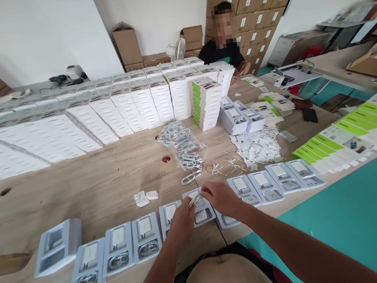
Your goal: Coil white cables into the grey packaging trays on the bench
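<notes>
A small coiled white cable (195,200) is pinched between my two hands, above the row of trays. My left hand (181,218) grips its left side, while the fingers of my right hand (219,197) close on its right end. Beneath them lies a pale plastic tray (205,221), partly hidden by my hands. To the left, trays such as this one (146,236) hold a white charger (145,225) and a coiled cable (148,248). Trays on the right (266,187) show a charger and a flat white piece in the lower compartment.
A bag of cables (182,145) and a heap of small white pieces (258,146) lie beyond the trays. Stacked white boxes (140,102) line the back. Stacked empty trays (58,246) stand left. A person (221,51) sits across the table. Green-and-white boxes (330,144) lie right.
</notes>
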### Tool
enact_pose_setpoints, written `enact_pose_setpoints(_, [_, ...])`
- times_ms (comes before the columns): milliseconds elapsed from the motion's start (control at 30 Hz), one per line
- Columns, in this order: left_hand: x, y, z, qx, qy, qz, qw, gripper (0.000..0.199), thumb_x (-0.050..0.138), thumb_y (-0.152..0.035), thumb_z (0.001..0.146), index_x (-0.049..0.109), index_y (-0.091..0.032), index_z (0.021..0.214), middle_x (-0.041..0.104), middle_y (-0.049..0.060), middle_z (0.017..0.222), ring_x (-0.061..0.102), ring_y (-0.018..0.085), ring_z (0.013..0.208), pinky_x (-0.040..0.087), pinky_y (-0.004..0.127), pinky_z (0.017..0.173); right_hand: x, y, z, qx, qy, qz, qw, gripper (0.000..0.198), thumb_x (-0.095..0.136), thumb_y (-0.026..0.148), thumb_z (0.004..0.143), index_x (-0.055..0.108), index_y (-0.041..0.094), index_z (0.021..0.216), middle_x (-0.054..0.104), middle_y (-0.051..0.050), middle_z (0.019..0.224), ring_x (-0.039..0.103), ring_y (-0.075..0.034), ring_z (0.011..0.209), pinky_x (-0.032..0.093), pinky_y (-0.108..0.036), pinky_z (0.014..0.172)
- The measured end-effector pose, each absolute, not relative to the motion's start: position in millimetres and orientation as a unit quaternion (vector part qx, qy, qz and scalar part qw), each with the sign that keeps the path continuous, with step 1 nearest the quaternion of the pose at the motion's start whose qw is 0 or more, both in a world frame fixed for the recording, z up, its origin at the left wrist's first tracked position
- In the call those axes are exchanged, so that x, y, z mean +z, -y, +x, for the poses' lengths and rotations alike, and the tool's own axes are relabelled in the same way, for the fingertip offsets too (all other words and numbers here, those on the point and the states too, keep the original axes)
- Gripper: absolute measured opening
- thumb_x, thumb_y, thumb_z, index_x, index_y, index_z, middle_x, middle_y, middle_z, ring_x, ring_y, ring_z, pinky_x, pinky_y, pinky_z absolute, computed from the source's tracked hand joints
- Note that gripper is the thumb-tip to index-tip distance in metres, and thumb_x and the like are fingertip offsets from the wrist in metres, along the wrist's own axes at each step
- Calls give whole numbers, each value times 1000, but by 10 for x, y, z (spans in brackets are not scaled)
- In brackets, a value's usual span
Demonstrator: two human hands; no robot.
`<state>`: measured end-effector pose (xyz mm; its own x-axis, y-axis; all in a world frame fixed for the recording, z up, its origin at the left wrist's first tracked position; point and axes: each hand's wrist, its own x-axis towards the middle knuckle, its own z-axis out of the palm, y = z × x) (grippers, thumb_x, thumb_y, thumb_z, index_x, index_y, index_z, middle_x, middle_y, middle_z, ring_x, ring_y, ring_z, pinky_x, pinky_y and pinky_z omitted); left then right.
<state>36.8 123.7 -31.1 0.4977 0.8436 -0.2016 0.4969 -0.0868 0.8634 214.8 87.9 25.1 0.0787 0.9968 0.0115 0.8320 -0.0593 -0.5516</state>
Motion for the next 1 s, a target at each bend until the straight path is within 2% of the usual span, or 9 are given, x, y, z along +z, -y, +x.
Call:
enact_pose_setpoints(233, [-413, -1177, 445, 181, -429, 619, 632, 16, 42, -38, 90, 46, -23, 85, 45, -6, 61, 42, 12, 52, 30, 25, 53, -37, -855, 2051, 404, 498, -639, 424, 17, 50, 32, 90, 56, 20, 79, 59, 5, 57, 59, -12, 50, 43, -25, 57])
enact_pose_setpoints(400, [-332, -1143, 443, 170, -370, 506, 760, 16, 52, -34, 83, 45, -21, 90, 47, -6, 69, 39, 7, 50, 23, 20, 46, -218, -751, 1993, 518, 368, -597, 490, 24, 55, 43, 85, 55, 19, 81, 65, 2, 63, 61, -14, 51, 35, -22, 45])
enact_pose_setpoints(467, [-305, -1133, 431, 180, -348, 437, 810, 23, 60, -31, 79, 46, -21, 92, 47, -6, 70, 40, 6, 51, 22, 19, 46, -263, -704, 1984, 512, 360, -611, 485, 26, 56, 45, 84, 57, 19, 82, 65, 1, 63, 61, -15, 51, 36, -23, 44])
enact_pose_setpoints(533, [-295, -1129, 414, 182, -339, 413, 825, 24, 64, -30, 78, 47, -20, 92, 46, -6, 68, 40, 5, 51, 22, 18, 47, -279, -667, 1996, 415, 419, -657, 470, 24, 60, 43, 82, 61, 19, 81, 64, 0, 66, 59, -15, 55, 43, -26, 52])
enact_pose_setpoints(633, [-291, -1142, 385, 164, -331, 447, 815, 21, 62, -30, 80, 48, -19, 91, 46, -6, 66, 41, 5, 50, 22, 19, 46, -258, -649, 2063, 271, 497, -690, 451, 24, 69, 32, 73, 65, 18, 92, 67, -3, 87, 58, -14, 64, 48, -29, 66])
enact_pose_setpoints(700, [-288, -1166, 369, 132, -322, 491, 799, 20, 61, -33, 82, 48, -19, 88, 49, -5, 65, 42, 6, 49, 23, 19, 46, -235, -662, 2143, 313, 523, -663, 435, 27, 70, 29, 72, 64, 19, 97, 68, -3, 92, 58, -13, 65, 48, -28, 66])
enact_pose_setpoints(833, [-339, -1269, 318, 91, -317, 570, 753, 24, 61, -38, 82, 53, -17, 91, 61, 1, 77, 54, 10, 58, 35, 21, 49, -298, -699, 2366, 432, 530, -603, 410, 18, 66, 34, 78, 66, 18, 87, 69, 0, 76, 63, -15, 65, 50, -27, 62])
enact_pose_setpoints(933, [-489, -1366, 208, 139, -414, 684, 584, 31, 55, -39, 86, 54, -19, 109, 66, 5, 94, 63, 16, 79, 46, 27, 65, -523, -693, 2486, 410, 487, -652, 412, 19, 65, 36, 78, 64, 18, 84, 69, 0, 71, 65, -16, 60, 52, -28, 57])
enact_pose_setpoints(1000, [-626, -1391, 114, 163, -474, 736, 455, 27, 52, -36, 87, 55, -20, 108, 64, 6, 98, 61, 19, 85, 48, 33, 76, -737, -667, 2473, 387, 477, -689, 385, 18, 62, 36, 80, 62, 18, 82, 69, 0, 68, 66, -17, 58, 52, -27, 55])
